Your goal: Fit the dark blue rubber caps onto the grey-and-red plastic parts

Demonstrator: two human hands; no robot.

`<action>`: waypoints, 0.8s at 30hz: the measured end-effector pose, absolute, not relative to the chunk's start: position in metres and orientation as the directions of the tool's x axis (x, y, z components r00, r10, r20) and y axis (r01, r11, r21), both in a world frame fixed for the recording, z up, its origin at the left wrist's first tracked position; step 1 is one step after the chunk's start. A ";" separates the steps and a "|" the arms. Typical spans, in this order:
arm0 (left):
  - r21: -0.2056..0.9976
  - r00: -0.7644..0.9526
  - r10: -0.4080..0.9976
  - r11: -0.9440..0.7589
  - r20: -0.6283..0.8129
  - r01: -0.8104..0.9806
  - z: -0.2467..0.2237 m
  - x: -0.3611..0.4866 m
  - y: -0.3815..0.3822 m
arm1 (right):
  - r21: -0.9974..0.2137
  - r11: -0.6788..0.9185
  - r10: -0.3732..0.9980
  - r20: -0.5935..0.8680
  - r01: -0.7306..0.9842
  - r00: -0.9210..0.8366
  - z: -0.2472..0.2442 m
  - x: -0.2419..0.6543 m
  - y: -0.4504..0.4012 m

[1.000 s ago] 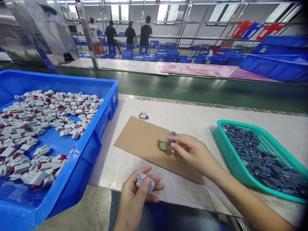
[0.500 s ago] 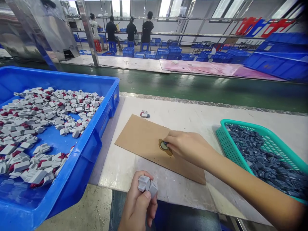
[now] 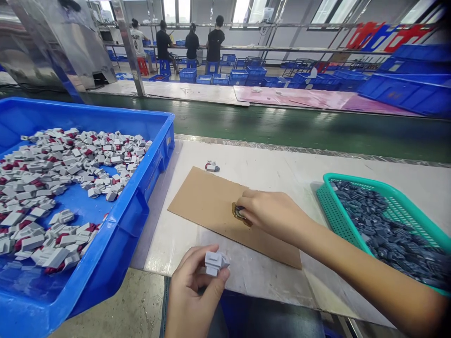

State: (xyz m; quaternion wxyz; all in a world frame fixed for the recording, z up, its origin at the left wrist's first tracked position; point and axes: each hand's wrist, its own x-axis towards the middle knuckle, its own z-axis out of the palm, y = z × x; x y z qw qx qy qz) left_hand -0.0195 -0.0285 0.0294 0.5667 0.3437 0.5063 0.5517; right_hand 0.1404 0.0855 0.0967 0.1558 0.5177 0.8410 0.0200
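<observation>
My left hand point(image 3: 197, 281), low in the view in front of the table edge, grips a light grey plastic part point(image 3: 214, 263) between thumb and fingers. On the brown cardboard point(image 3: 204, 197), my right hand point(image 3: 260, 209) has its fingertips pinched on a small dark piece point(image 3: 240, 211). That piece is over a small round dish in a brown stain point(image 3: 248, 222); the fingers hide part of both. A small grey, red and dark assembly point(image 3: 212, 166) lies just beyond the cardboard.
A large blue bin point(image 3: 141, 211) of grey and red parts stands at left. At right, a green basket point(image 3: 329, 220) holds dark parts. Behind the table runs a green conveyor point(image 3: 218, 121). Several people sit or stand far back, near blue crates point(image 3: 238, 77).
My left hand has shifted slightly up and turned the grey part, which now shows a different side. The dark piece in my right fingertips has come down over the round dish.
</observation>
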 end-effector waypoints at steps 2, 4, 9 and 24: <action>0.936 -0.175 0.961 0.151 -0.215 -0.318 0.029 -0.019 -0.029 | 0.186 0.437 0.891 -0.226 0.880 -0.394 0.097 0.142 0.086; 0.933 -0.212 0.957 0.115 -0.196 -0.340 0.029 -0.019 -0.029 | 0.168 0.423 0.896 -0.223 0.891 -0.383 0.098 0.145 0.086; 0.934 -0.245 0.957 0.059 -0.153 -0.352 0.034 -0.018 -0.025 | -0.146 0.356 0.916 -0.139 0.923 -0.375 0.099 0.160 0.083; 0.820 -0.088 0.947 0.218 -0.309 -0.529 0.046 -0.008 -0.018 | -0.718 0.440 0.864 0.174 0.539 -0.473 0.117 0.150 0.027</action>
